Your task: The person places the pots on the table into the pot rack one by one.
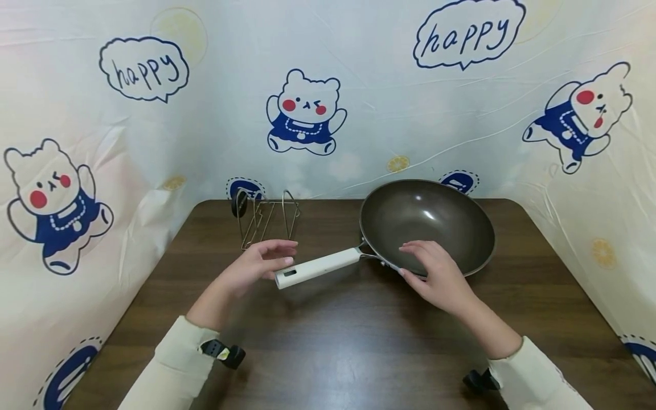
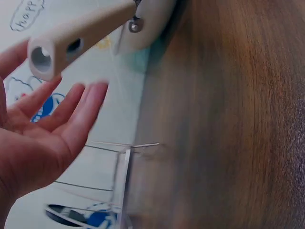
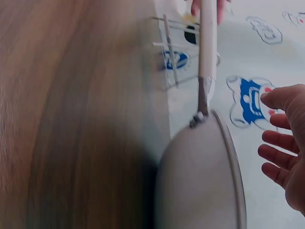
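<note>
A brown-grey frying pan (image 1: 394, 222) with a white handle (image 1: 320, 267) sits on the right of the table, its handle pointing left. My left hand (image 1: 256, 263) is beside the handle's end, fingers loosely extended and not wrapped around it. In the left wrist view the handle's hollow end (image 2: 42, 59) is right by the fingers. Over the pan's near rim hovers my right hand (image 1: 435, 276), fingers spread and relaxed. In the right wrist view that hand (image 3: 288, 138) is apart from the pan (image 3: 202, 176), holding nothing.
A wire rack (image 1: 266, 219) with a black round piece (image 1: 238, 203) stands at the table's back left, behind my left hand. The brown wooden table (image 1: 328, 336) ends at a printed cloth (image 1: 379, 131) hanging behind and at both sides.
</note>
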The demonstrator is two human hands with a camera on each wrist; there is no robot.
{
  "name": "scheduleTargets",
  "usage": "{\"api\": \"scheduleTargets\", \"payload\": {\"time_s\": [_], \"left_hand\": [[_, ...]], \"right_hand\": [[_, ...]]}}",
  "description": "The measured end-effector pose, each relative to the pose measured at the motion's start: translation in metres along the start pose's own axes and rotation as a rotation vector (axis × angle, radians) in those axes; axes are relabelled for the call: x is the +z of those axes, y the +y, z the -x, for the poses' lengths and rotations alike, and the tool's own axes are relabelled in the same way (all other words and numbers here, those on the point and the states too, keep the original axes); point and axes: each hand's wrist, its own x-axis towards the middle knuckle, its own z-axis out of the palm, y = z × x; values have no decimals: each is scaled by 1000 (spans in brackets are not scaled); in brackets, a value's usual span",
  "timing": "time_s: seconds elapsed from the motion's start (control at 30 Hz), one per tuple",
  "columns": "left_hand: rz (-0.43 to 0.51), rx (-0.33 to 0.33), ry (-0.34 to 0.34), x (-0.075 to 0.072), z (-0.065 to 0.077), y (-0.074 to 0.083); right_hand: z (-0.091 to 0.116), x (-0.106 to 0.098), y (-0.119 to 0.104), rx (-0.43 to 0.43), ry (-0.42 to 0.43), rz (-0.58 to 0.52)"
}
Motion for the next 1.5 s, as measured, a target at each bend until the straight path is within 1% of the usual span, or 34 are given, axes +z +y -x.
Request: {"api": "scheduleTargets", "payload": {"time_s": [0.17,0.3,0.37,0.4,0.43,0.47,0.5,0.57,0.63,0.7,0.73,0.8,0.87,0.93,1.0,1.17,1.3,1.4,1.5], "left_hand": [[188,-92,-237,-2,-14,-4],[293,-150,-368,-3,-21,-7],[326,-162,-421,-3,-24,-8],[337,-166,-453,-3,-25,-9],[343,-168,-490,-3,-26,-10],[349,-173,-528,-2,-27,-11],[351,-172,-570,-2,-28,-12],[357,-173,-652,1,-30,-14],[370,-162,-723,4,-32,-17],[399,-148,-779,7,-34,-19],[410,-138,-798,8,-34,-21],[430,-121,-823,10,-35,-24],[439,-103,-836,12,-36,-27],[443,-85,-843,14,-36,-31],[451,-74,-856,16,-35,-34],[463,-54,-856,22,-32,-41],[455,-23,-840,31,-28,-45],[451,-6,-845,39,-24,-53],[450,-6,-852,45,-20,-63]], "right_hand": [[-5,18,-12,-24,-37,-28],[-8,33,-24,-30,-85,-59],[-8,42,-30,-5,-119,-98],[-8,46,-33,24,-143,-140],[-7,51,-37,73,-175,-209],[-7,55,-40,139,-213,-295],[-7,60,-44,221,-254,-418],[-7,71,-49,434,-318,-727],[-8,81,-54,666,-321,-1041],[-11,89,-59,864,-267,-1300],[-13,93,-61,937,-223,-1393],[-16,99,-65,1026,-117,-1524],[-20,104,-69,1073,-1,-1608],[-24,108,-72,1089,93,-1654],[-27,111,-76,1101,160,-1671],[-33,119,-82,1153,257,-1627],[-33,123,-84,1182,290,-1568],[-26,127,-86,1179,277,-1506],[-18,130,-88,1167,257,-1449]]}}
